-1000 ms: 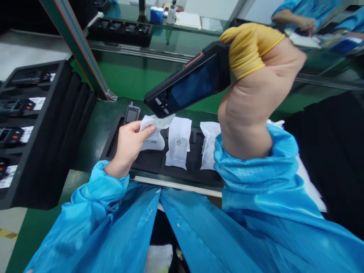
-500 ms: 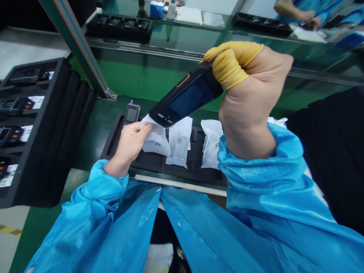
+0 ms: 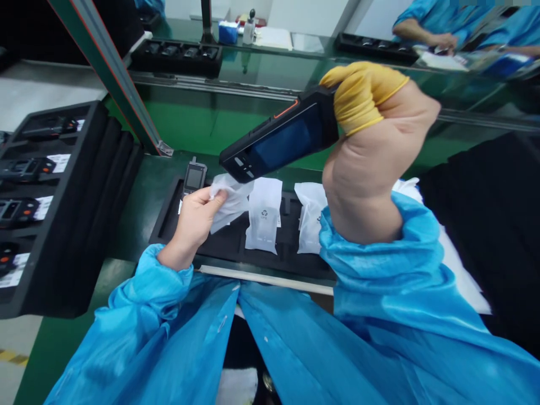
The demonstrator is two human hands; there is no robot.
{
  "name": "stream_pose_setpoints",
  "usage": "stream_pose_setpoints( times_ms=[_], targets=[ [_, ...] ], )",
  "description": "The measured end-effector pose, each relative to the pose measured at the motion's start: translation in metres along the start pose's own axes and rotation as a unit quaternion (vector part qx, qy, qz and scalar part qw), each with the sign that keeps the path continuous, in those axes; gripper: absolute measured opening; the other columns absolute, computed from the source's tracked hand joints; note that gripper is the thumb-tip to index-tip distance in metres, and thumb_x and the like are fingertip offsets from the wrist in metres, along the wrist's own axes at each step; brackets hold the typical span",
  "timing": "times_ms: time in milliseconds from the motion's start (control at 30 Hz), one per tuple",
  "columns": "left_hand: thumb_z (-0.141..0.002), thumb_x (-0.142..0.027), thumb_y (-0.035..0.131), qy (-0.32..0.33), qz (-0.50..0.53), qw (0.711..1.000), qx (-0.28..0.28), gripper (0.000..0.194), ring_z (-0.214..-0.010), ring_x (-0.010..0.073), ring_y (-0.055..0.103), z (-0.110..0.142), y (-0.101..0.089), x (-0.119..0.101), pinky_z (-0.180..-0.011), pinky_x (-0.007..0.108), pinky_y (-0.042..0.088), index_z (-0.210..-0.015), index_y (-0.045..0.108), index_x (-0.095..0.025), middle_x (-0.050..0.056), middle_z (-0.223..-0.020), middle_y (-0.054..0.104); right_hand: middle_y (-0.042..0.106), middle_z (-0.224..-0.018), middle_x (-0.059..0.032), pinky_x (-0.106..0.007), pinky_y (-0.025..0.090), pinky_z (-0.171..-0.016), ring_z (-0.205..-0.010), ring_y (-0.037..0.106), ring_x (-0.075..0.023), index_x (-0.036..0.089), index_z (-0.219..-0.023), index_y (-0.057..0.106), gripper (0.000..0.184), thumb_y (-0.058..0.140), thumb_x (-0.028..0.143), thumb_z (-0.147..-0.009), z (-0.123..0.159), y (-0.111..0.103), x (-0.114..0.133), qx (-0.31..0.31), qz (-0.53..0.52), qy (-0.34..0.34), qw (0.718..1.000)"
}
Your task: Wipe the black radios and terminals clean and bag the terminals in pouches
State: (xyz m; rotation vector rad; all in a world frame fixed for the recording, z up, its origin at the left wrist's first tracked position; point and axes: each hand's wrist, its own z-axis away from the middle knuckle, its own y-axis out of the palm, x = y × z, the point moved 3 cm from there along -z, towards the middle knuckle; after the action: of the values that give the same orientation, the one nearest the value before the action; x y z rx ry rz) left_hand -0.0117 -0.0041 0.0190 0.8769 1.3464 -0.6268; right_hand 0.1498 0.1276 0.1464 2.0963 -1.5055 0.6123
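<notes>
Tilted flatter than half a second ago, the handheld terminal (image 3: 280, 138) now sits with its screen facing up and its lower end just over the white packet (image 3: 230, 202), and the packet has bunched into a crumpled fold in the left hand (image 3: 194, 225). That hand's grip is closed on the packet, pinched between thumb and fingers. The right hand (image 3: 371, 152) is a tight fist, its grip closed on the upper end of the terminal, with yellow rubber cots (image 3: 363, 95) over its fingers. Both the packet and the terminal are above the black foam tray (image 3: 169, 225), which lies on the green worktop (image 3: 126, 247). In that tray, a small black handset (image 3: 194, 177) stands in a slot just behind the left hand, and two more white packets (image 3: 264, 216) (image 3: 310, 216) lie side by side to the right of the held one, the farther one partly behind the right wrist. Left of the tray stands a black foam rack (image 3: 63, 225) of labelled black devices, and beyond the tray a blue-sleeved arm (image 3: 422, 31) shows in the distance. Blue sleeves (image 3: 139, 292) cover both of the person's forearms up to the wrists.
</notes>
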Motion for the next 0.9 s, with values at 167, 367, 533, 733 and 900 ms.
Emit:
stream_pose_setpoints(
  times_ms=[167, 367, 533, 733, 900],
  targets=[
    [-0.056, -0.047, 0.089, -0.006, 0.031, 0.999, 0.02, 0.039, -0.067, 0.0175, 0.065, 0.001, 0.004, -0.002, -0.066, 0.03, 0.052, -0.081, 0.077, -0.019, 0.001, -0.074, 0.073, 0.072, -0.075, 0.0138, -0.02, 0.051, -0.084, -0.077, 0.069, -0.0021, 0.023, -0.078, 0.078, 0.01, 0.069, 0.026, -0.079, -0.002, 0.001, 0.001, -0.004, -0.007, 0.009, 1.0],
    [-0.061, -0.052, 0.085, 0.009, 0.014, 1.0, 0.008, 0.039, -0.064, 0.0164, 0.063, 0.002, 0.003, -0.003, -0.059, 0.027, 0.05, -0.078, 0.077, -0.019, 0.0, -0.068, 0.07, 0.071, -0.07, 0.0116, -0.019, 0.051, -0.079, -0.074, 0.066, -0.003, 0.02, -0.073, 0.076, 0.007, 0.071, 0.017, -0.077, 0.006, 0.006, 0.01, 0.004, 0.001, 0.067, 0.998],
    [-0.066, -0.059, 0.079, 0.037, -0.018, 0.998, 0.045, 0.043, -0.069, 0.0166, 0.063, 0.004, 0.007, -0.007, -0.064, 0.028, 0.051, -0.084, 0.077, -0.02, 0.001, -0.074, 0.071, 0.065, -0.062, 0.0105, -0.017, 0.047, -0.075, -0.075, 0.061, -0.0038, 0.017, -0.07, 0.078, 0.011, 0.07, 0.013, -0.077, 0.006, 0.009, 0.013, 0.071, 0.028, 0.112, 0.991],
    [-0.069, -0.06, 0.077, 0.066, -0.021, 0.99, 0.121, 0.047, -0.08, 0.0201, 0.067, 0.005, 0.018, -0.023, -0.07, 0.029, 0.053, -0.092, 0.075, -0.019, 0.003, -0.079, 0.072, 0.065, -0.063, 0.0081, -0.017, 0.043, -0.064, -0.069, 0.058, -0.0032, 0.015, -0.07, 0.075, 0.009, 0.069, 0.015, -0.076, 0.003, 0.016, 0.01, 0.156, 0.07, 0.161, 0.972],
    [-0.072, -0.067, 0.069, 0.093, -0.063, 0.989, 0.096, 0.051, -0.057, 0.0132, 0.055, 0.005, 0.022, -0.033, -0.051, 0.024, 0.043, -0.075, 0.07, -0.017, 0.0, -0.061, 0.061, 0.068, -0.071, 0.0047, -0.024, 0.05, -0.069, -0.071, 0.063, -0.0086, 0.015, -0.075, 0.073, 0.011, 0.071, 0.025, -0.079, 0.018, 0.024, -0.004, 0.231, 0.077, 0.218, 0.945]
  ],
)
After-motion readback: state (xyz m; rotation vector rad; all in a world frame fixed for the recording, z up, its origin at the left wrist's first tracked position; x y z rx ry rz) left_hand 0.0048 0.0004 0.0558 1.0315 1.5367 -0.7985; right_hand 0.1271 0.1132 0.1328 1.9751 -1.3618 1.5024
